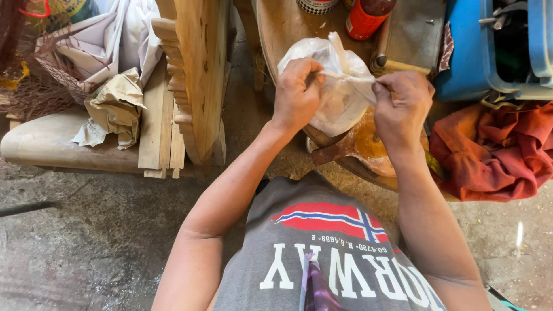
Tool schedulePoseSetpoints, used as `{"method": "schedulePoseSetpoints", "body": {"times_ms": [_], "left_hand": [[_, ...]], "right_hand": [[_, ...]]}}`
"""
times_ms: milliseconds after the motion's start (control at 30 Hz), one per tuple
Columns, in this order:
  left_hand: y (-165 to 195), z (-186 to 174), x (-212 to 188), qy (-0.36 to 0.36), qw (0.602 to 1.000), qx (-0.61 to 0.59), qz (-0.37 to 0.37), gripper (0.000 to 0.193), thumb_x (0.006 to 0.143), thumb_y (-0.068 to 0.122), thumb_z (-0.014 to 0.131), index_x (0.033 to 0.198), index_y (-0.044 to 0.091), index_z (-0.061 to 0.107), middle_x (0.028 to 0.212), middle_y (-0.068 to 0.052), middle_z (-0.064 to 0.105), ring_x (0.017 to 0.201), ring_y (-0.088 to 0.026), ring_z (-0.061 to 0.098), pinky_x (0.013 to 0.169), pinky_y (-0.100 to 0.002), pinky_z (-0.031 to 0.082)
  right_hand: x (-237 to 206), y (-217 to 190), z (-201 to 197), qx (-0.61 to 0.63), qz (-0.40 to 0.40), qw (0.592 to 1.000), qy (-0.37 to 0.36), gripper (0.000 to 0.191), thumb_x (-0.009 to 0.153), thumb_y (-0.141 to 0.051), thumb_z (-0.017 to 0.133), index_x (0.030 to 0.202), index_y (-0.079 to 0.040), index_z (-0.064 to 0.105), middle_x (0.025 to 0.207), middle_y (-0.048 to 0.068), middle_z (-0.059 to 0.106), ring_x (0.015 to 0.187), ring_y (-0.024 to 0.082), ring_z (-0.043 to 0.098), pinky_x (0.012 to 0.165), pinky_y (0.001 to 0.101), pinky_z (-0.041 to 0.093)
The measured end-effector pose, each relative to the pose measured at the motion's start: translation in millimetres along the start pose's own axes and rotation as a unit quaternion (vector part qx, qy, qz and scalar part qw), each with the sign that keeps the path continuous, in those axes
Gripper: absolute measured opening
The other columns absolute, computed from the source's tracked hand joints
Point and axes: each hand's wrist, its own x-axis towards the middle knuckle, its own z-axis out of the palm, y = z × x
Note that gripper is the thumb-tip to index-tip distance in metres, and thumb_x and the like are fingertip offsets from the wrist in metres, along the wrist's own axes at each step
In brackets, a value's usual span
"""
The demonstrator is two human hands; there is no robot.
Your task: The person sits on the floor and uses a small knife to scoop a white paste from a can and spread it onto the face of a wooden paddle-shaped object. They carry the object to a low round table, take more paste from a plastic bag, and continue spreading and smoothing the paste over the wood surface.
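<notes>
A white translucent plastic bag (pixel 340 98) with something pale inside rests at the near edge of a round wooden table (pixel 282 26). My left hand (pixel 296 95) pinches the bag's twisted top on its left side. My right hand (pixel 403 106) pinches the same stretched strip of plastic from the right. Both hands pull the neck of the bag taut between them. Under my right hand lies an orange-brown glossy lump (pixel 368 147) on the table edge.
A red bottle (pixel 366 17) and a grey metal box (pixel 412 34) stand behind the bag. A blue plastic crate (pixel 469 52) and an orange-red cloth (pixel 495 152) are at the right. Carved wooden panels (pixel 199 75), crumpled paper (pixel 115 106) and white cloth are at the left.
</notes>
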Motion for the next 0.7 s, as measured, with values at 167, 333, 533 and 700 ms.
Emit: {"method": "schedulePoseSetpoints", "body": {"times_ms": [167,333,533,700], "left_hand": [[6,5,16,-0.075,0.992,0.056,0.081,0.015,0.085,0.014,0.076,0.094,0.004,0.069,0.092,-0.014,0.070,0.094,-0.035,0.064,0.085,-0.045,0.050],[6,13,31,-0.116,0.967,0.195,0.113,0.009,0.077,0.011,0.076,0.084,0.008,0.070,0.086,-0.013,0.070,0.091,-0.035,0.063,0.084,-0.048,0.048],[14,11,21,-0.032,0.981,0.183,0.057,0.012,0.079,0.004,0.073,0.089,0.006,0.068,0.088,-0.010,0.065,0.094,-0.035,0.061,0.086,-0.048,0.048],[13,7,23,-0.129,0.977,0.069,0.158,0.022,0.079,0.009,0.077,0.101,0.010,0.074,0.094,-0.009,0.061,0.098,-0.033,0.057,0.087,-0.045,0.046]], "right_hand": [[8,-8,-4,-0.011,-0.112,0.993,-0.022,0.026,0.086,-0.005,0.082,0.110,-0.005,0.073,0.107,0.009,0.066,0.108,0.030,0.060,0.100,0.0432,0.036],[16,-4,1,-0.072,-0.168,0.983,-0.010,0.015,0.091,-0.007,0.086,0.102,-0.011,0.077,0.111,0.004,0.067,0.114,0.026,0.059,0.107,0.0428,0.035],[6,10,-14,0.041,-0.061,0.997,-0.034,0.011,0.093,-0.006,0.083,0.102,-0.008,0.077,0.116,0.007,0.066,0.116,0.028,0.060,0.103,0.0403,0.043],[12,8,-12,0.066,-0.104,0.986,-0.111,0.026,0.082,-0.007,0.087,0.105,-0.002,0.075,0.110,0.013,0.063,0.108,0.033,0.060,0.093,0.0432,0.047]]}}
